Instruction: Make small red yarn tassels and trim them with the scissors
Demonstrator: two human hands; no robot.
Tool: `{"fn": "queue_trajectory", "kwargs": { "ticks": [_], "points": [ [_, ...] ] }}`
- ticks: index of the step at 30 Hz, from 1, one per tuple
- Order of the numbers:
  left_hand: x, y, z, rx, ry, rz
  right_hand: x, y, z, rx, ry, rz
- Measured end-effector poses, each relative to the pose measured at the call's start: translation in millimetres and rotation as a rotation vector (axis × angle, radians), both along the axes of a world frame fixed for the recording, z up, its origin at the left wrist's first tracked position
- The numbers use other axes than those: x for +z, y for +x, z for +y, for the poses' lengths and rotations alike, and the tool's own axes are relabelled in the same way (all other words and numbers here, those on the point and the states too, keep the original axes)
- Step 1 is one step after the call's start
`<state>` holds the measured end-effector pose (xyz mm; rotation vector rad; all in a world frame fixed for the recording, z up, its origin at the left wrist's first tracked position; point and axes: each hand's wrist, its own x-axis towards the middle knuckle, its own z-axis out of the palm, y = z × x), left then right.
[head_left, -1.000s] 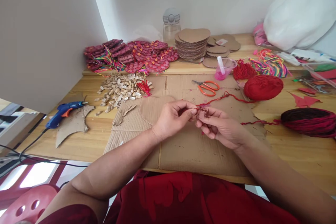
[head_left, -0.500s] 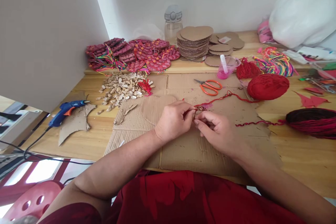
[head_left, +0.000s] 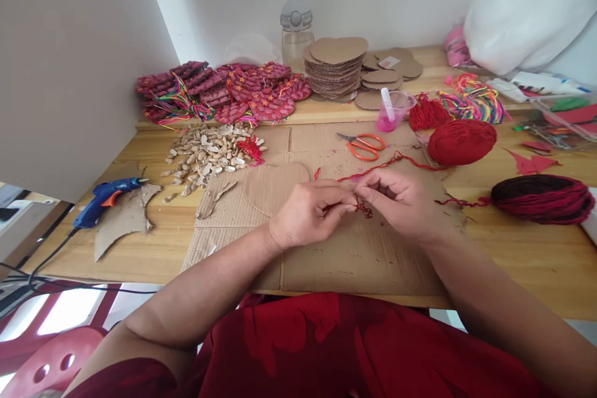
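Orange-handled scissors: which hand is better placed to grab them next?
Probably your right hand: it sits closer to the scissors, on their handle side. Your left hand is farther off, pinching dark red yarn.

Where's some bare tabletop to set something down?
Bare tabletop shows at right, between the two-tone yarn ball and its near edge, and at left, between the cardboard scrap and the cardboard sheet. Crowded: the back ledge, with cardboard cutouts and decorated pieces.

No writing can be read on the pale slip (head_left: 389,62) or anywhere else.
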<state>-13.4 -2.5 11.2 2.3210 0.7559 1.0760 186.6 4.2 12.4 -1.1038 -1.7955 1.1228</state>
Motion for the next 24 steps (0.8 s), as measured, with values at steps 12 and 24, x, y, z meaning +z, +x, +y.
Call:
{"fn": "queue_trajectory", "kwargs": {
  "ticks": [12,24],
  "points": [
    [0.9,2.7,-1.9,0.262,0.036,-0.173,-12.9,-13.8,-4.0,0.159,-0.866,0.554],
    [-6.1,3.3,7.4,0.348,-0.087,-0.215,-0.5,-5.1,-7.5,-0.033,-0.238,0.35]
  ]
}}
